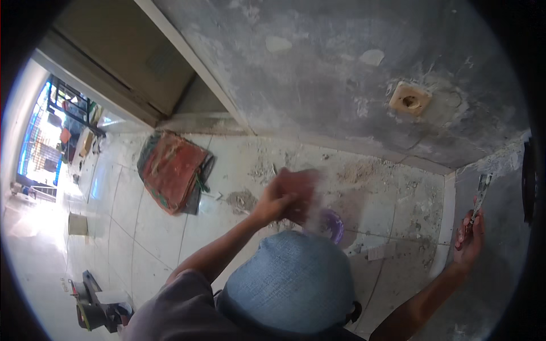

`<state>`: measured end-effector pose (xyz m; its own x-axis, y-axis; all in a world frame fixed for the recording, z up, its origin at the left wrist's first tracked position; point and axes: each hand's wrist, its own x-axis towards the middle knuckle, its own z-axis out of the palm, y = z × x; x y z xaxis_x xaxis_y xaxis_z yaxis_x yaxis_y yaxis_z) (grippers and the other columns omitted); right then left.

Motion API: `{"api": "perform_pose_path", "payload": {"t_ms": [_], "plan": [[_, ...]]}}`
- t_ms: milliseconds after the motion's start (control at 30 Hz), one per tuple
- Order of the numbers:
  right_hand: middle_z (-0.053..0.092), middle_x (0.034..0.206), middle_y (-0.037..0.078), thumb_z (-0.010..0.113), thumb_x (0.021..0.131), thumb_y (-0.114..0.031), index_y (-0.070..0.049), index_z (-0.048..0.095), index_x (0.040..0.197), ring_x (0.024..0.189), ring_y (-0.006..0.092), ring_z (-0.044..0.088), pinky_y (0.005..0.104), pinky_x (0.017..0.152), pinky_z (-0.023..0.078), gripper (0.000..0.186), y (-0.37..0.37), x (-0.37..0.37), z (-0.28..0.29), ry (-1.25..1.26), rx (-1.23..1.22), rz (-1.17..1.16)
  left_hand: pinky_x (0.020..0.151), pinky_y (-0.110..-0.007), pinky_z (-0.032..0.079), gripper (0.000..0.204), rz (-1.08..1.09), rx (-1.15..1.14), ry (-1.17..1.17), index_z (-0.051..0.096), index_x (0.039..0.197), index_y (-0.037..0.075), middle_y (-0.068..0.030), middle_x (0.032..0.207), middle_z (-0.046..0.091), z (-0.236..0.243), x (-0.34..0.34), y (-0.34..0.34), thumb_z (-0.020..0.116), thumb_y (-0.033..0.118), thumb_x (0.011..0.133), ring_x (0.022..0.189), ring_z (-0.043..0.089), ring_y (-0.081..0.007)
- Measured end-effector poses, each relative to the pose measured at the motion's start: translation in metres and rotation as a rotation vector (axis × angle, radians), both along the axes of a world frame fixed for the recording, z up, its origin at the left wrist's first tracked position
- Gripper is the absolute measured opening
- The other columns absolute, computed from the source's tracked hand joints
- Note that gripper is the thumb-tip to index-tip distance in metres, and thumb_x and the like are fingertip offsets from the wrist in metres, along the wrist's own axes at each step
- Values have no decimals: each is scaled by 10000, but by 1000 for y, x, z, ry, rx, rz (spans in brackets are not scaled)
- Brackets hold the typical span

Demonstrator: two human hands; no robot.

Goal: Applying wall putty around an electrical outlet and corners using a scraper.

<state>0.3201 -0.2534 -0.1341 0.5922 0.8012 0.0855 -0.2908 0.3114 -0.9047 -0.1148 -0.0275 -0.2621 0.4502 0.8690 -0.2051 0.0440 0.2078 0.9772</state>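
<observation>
My left hand (278, 199) is closed on a flat reddish-brown piece (301, 190), smeared by motion so its kind is unclear. It is held above the floor, close to a purple bowl (334, 226) that is partly hidden by a blue-grey cap (290, 278). Out to the right, my right hand (470, 238) grips a putty knife (482, 190) by its handle. The metal blade points up, close against the grey side wall (495, 256); whether it touches cannot be told.
A wall socket (409, 99) sits in the patched grey wall (324, 74). Below it, rubble and dust cover the tiles (364, 213). A folded red sack (173, 173) lies near the doorway (136, 62). Dark tools (94, 304) and a pale container (78, 224) stand at left.
</observation>
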Motion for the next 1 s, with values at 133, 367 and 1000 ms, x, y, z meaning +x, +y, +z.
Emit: {"api": "perform_pose_path", "payload": {"t_ms": [133,367,1000], "plan": [[531,857,28,456,1011,-217,12,342,1422,479,41,416,176,362,359,484,-4,5,-9,-44,-121,-76,896,-393,521,904,237,72,288,74,1517,78,-222,1200,574,1,-51,-28,606,-33,796,1051,625,-289],[522,854,24,443,1018,-244,14,332,1431,488,39,408,168,367,364,500,21,-2,-18,-27,-67,-7,830,-410,542,529,-224,599,809,466,1365,131,-114,1227,601,-17,-40,-20,568,49,853,943,667,-348],[503,875,20,421,1029,-219,29,327,1439,535,35,405,170,384,361,488,32,-14,-30,1,-157,32,883,-404,519,200,-500,766,992,681,945,-31,-200,1187,550,-31,65,-38,563,60,812,1148,523,-338]]}}
